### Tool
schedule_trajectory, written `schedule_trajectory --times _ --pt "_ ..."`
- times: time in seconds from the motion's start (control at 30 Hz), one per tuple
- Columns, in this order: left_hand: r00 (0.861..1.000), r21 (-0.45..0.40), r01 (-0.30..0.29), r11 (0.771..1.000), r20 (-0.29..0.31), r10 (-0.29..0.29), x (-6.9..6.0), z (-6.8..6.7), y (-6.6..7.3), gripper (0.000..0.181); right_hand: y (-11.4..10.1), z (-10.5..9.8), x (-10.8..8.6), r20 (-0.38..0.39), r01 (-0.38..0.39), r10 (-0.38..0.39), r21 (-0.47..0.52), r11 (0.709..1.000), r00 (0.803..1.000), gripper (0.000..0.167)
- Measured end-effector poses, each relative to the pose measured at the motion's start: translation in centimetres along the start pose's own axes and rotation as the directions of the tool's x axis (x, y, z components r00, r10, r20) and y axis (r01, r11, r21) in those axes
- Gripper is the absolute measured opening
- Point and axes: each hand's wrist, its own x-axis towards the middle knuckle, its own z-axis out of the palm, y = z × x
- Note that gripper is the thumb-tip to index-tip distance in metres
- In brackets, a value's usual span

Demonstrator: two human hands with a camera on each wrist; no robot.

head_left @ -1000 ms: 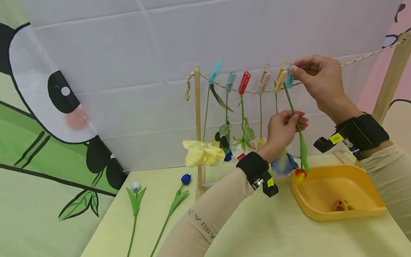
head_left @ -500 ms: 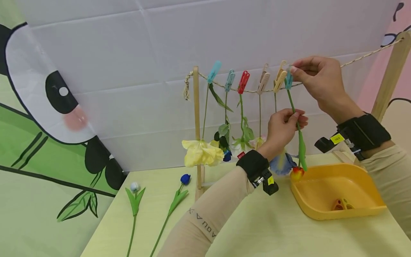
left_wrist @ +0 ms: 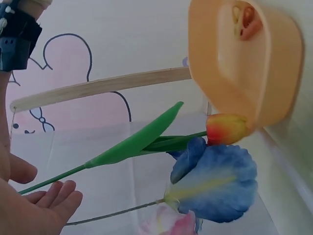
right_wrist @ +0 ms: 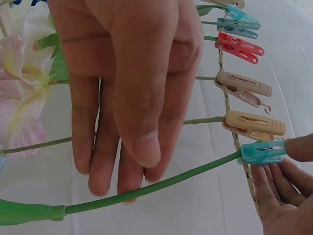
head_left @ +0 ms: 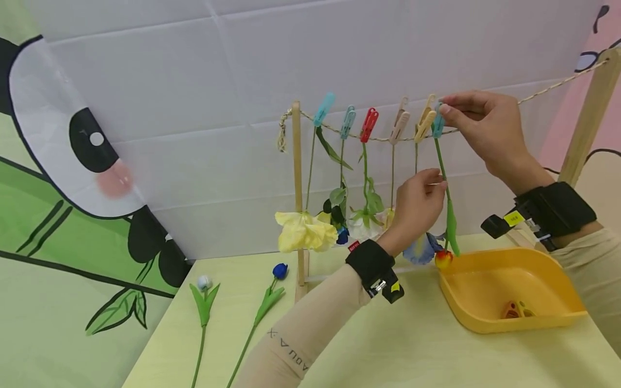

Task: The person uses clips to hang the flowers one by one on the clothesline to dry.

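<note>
My right hand (head_left: 495, 129) pinches a light-blue clothespin (right_wrist: 261, 152) on the twisted rope. The green stem of a red-and-yellow artificial tulip (left_wrist: 227, 129) runs into that clothespin, and the bloom hangs downward. Just left of this stem is my left hand (head_left: 419, 202), its fingers loosely extended and not gripping the stem; in the right wrist view its fingertips lie close to it. A blue flower (left_wrist: 217, 183) hangs beside the tulip from a yellow-orange clothespin (head_left: 425, 125).
Farther left, several flowers, including a yellow one (head_left: 305, 231), hang from clothespins. A white tulip (head_left: 204, 283) and a blue tulip (head_left: 280, 271) lie on the table. A yellow basin (head_left: 485, 325) holds clothespins. Wooden posts (head_left: 297, 156) support the rope.
The light-blue clothespin has come onto the tulip's stem and the rope. My left hand has let go of the stem and moved slightly left. My right hand still pinches the clothespin.
</note>
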Motion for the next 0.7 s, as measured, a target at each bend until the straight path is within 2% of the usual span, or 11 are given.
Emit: schedule_trajectory --times 0.17,0.33,0.47,0.57,0.7 --pt "0.995 0.041 -0.079 0.996 0.058 0.076 -2.1 -1.5 -0.3 0.039 0.1 -0.1 -0.3 0.000 0.026 -0.026 -0.012 1.000 1.000 0.032" --pt "0.987 0.096 -0.146 0.985 0.087 0.138 -4.4 -3.3 -1.2 0.035 0.0 -0.5 -0.9 -0.021 0.083 -0.086 -0.102 0.991 0.996 0.031" --pt "0.978 0.102 -0.185 0.977 0.119 0.173 -5.9 -4.6 -1.9 0.030 -0.1 -1.0 -1.5 -0.053 0.104 -0.114 -0.156 0.982 0.992 0.030" --pt "0.963 0.106 -0.241 0.965 0.150 0.224 -7.0 -5.6 -2.4 0.026 0.1 -1.5 -2.1 -0.074 0.092 -0.105 -0.166 0.982 0.992 0.028" --pt "0.936 0.179 -0.329 0.927 0.194 0.295 -8.9 -7.2 -3.3 0.020 0.6 -2.4 -3.2 -0.073 0.056 -0.070 -0.180 0.982 0.995 0.025"
